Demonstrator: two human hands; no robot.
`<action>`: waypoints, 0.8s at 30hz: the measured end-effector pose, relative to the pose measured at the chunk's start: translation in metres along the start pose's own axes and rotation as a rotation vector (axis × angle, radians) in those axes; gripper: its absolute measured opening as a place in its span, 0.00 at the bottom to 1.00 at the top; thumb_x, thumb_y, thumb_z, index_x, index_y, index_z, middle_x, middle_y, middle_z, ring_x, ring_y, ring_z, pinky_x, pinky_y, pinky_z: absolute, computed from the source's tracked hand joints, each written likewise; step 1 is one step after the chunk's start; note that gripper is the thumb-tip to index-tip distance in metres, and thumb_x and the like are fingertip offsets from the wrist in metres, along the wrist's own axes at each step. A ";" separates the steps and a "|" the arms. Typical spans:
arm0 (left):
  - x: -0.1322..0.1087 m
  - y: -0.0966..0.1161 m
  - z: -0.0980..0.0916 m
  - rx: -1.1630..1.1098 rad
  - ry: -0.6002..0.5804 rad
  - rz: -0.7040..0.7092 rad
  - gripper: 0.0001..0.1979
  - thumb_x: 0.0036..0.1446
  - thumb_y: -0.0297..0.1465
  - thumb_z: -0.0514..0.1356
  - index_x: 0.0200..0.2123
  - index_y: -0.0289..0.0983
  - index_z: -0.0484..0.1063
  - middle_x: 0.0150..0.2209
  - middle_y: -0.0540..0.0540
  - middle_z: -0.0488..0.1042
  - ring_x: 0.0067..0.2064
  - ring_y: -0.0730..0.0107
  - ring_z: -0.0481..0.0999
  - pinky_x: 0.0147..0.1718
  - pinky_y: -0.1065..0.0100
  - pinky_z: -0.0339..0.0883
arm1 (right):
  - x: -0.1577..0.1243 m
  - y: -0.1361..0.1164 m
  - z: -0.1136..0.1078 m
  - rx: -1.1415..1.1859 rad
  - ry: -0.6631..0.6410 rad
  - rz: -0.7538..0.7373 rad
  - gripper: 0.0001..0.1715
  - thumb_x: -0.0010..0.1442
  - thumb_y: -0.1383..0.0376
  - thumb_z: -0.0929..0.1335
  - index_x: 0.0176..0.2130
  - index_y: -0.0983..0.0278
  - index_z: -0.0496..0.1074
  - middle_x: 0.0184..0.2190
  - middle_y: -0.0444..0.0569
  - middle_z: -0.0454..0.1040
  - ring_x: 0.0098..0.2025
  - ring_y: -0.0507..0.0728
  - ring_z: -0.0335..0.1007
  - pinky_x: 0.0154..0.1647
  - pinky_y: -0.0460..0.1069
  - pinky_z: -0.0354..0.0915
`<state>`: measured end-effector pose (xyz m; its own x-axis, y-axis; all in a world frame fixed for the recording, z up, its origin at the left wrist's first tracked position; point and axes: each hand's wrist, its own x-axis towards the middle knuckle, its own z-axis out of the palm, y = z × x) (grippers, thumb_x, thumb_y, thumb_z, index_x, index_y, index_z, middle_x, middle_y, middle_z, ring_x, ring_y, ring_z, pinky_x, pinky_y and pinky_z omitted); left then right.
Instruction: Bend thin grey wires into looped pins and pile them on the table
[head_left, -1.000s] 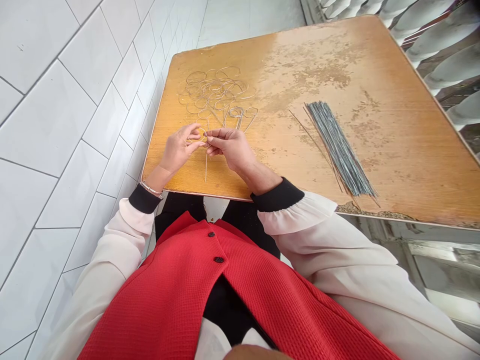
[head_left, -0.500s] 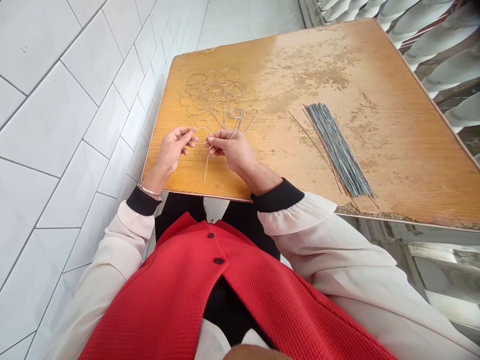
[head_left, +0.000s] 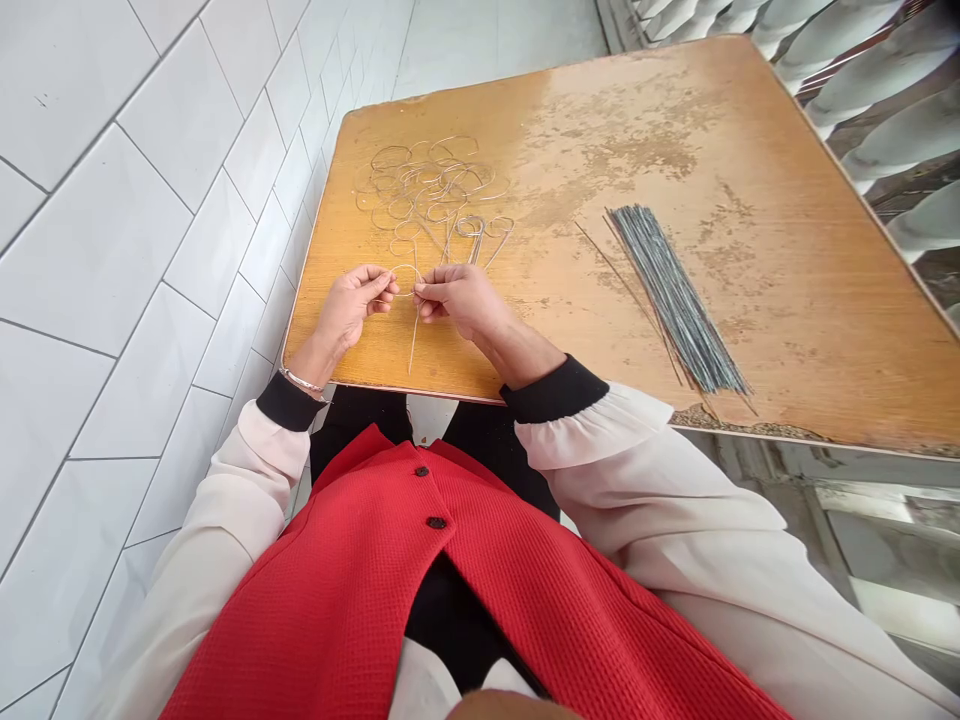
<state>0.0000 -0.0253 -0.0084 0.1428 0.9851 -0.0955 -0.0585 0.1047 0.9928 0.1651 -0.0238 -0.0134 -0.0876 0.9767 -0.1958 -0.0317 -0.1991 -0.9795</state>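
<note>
Between my hands is a thin metal wire (head_left: 412, 338), bent into a round loop with a straight tail pointing toward me. My left hand (head_left: 355, 305) pinches the loop's left side between thumb and fingers. On the right side, where the loop meets the tail, my right hand (head_left: 457, 298) grips the wire; the fingers hide that junction. Just beyond my hands lies a tangled pile of looped wires (head_left: 431, 185), several with straight stems. Farther right rests a bundle of straight grey wires (head_left: 675, 300).
A worn wooden table (head_left: 810, 260) carries everything, its surface peeling in patches. A few loose straight wires (head_left: 626, 285) lie beside the bundle. White wall tiles (head_left: 142, 220) run close along the left, and a white balustrade (head_left: 900, 110) stands beyond the right edge.
My left hand has moved slightly down and right, its fingers now further round the loop. The loop sits a little lower; my right hand has barely shifted.
</note>
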 end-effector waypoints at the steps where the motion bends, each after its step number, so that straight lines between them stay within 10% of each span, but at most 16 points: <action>1: 0.001 0.001 -0.001 0.001 0.001 -0.008 0.09 0.66 0.23 0.59 0.31 0.36 0.71 0.29 0.53 0.75 0.28 0.84 0.72 0.30 0.78 0.67 | 0.000 0.000 -0.001 0.026 -0.012 0.008 0.19 0.59 0.77 0.73 0.20 0.67 0.69 0.18 0.44 0.70 0.16 0.45 0.63 0.17 0.41 0.64; 9: 0.012 0.008 -0.011 0.001 0.042 0.041 0.10 0.65 0.26 0.61 0.29 0.36 0.72 0.29 0.53 0.75 0.29 0.84 0.74 0.34 0.77 0.70 | -0.002 0.002 -0.003 0.154 -0.047 0.031 0.10 0.53 0.81 0.75 0.34 0.69 0.77 0.24 0.45 0.77 0.19 0.46 0.70 0.21 0.40 0.70; 24: 0.017 0.004 0.007 -0.215 0.135 -0.045 0.15 0.69 0.19 0.53 0.29 0.35 0.67 0.28 0.53 0.71 0.31 0.86 0.75 0.43 0.77 0.75 | -0.006 0.001 0.005 0.150 -0.050 0.031 0.12 0.59 0.79 0.71 0.26 0.69 0.76 0.22 0.46 0.77 0.20 0.46 0.72 0.23 0.40 0.72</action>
<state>0.0088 -0.0093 -0.0053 0.0176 0.9866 -0.1622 -0.2654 0.1610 0.9506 0.1603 -0.0298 -0.0129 -0.1398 0.9654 -0.2199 -0.1763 -0.2428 -0.9539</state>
